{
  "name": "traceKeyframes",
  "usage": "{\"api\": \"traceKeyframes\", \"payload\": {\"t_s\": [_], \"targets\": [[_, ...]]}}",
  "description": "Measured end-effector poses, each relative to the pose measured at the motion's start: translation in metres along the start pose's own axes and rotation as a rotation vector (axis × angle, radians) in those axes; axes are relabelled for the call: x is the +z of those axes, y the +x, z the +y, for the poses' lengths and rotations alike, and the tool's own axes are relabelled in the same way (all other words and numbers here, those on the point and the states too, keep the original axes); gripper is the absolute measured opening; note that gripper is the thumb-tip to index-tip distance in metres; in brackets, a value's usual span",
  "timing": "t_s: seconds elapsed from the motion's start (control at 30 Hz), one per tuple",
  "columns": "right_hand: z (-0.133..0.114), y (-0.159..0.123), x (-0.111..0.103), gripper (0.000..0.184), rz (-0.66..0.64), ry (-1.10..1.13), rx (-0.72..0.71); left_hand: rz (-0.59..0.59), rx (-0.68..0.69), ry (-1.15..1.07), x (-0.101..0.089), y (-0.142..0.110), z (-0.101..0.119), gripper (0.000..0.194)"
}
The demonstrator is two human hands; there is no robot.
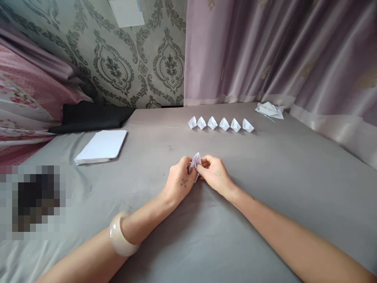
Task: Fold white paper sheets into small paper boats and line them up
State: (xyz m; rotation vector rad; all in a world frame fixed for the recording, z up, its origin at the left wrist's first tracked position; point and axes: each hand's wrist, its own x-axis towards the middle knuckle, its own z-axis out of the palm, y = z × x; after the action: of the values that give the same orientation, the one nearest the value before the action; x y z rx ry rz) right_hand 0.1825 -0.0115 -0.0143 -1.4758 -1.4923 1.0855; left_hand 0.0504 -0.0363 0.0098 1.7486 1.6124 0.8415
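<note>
A small folded piece of white paper is pinched between both hands at the middle of a grey sheet. My left hand grips it from the left with curled fingers, and my right hand grips it from the right. A pale bangle sits on my left wrist. Beyond the hands, several small white paper boats stand in a row. A stack of flat white paper sheets lies to the left.
Crumpled white paper lies at the back right by the pink curtain. A black cloth rests at the back left against patterned wallpaper. Floral pink bedding is at the far left.
</note>
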Motion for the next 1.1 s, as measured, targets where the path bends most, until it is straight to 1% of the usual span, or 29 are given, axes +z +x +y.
{"api": "traceKeyframes", "payload": {"t_s": [0.1, 0.23, 0.33, 0.47, 0.6, 0.7, 0.93, 1.1], "targets": [[0.000, 0.001, -0.001, 0.012, -0.017, 0.008, 0.009, -0.021, -0.012, -0.062, -0.002, 0.003, -0.001, 0.019], [0.000, 0.002, -0.004, 0.012, -0.096, 0.033, 0.059, -0.057, -0.052, -0.173, -0.006, 0.010, -0.007, 0.019], [0.001, 0.002, -0.005, 0.012, -0.128, 0.022, 0.063, -0.038, 0.006, -0.212, -0.006, 0.015, -0.013, 0.021], [0.002, 0.004, -0.005, 0.013, -0.125, 0.025, 0.080, -0.041, 0.085, -0.243, -0.003, 0.016, -0.016, 0.025], [0.001, 0.004, -0.006, 0.013, -0.119, 0.037, 0.098, -0.076, 0.050, -0.287, -0.005, 0.014, -0.011, 0.028], [0.000, 0.003, -0.006, 0.013, -0.122, 0.045, 0.099, -0.073, 0.028, -0.303, -0.006, 0.014, -0.009, 0.025], [0.006, 0.005, -0.005, 0.013, -0.127, -0.004, 0.055, -0.039, 0.031, -0.305, -0.003, 0.015, -0.018, 0.026], [0.003, 0.004, -0.005, 0.011, -0.122, -0.028, 0.041, -0.025, 0.057, -0.255, -0.003, 0.016, -0.022, 0.024]]}}
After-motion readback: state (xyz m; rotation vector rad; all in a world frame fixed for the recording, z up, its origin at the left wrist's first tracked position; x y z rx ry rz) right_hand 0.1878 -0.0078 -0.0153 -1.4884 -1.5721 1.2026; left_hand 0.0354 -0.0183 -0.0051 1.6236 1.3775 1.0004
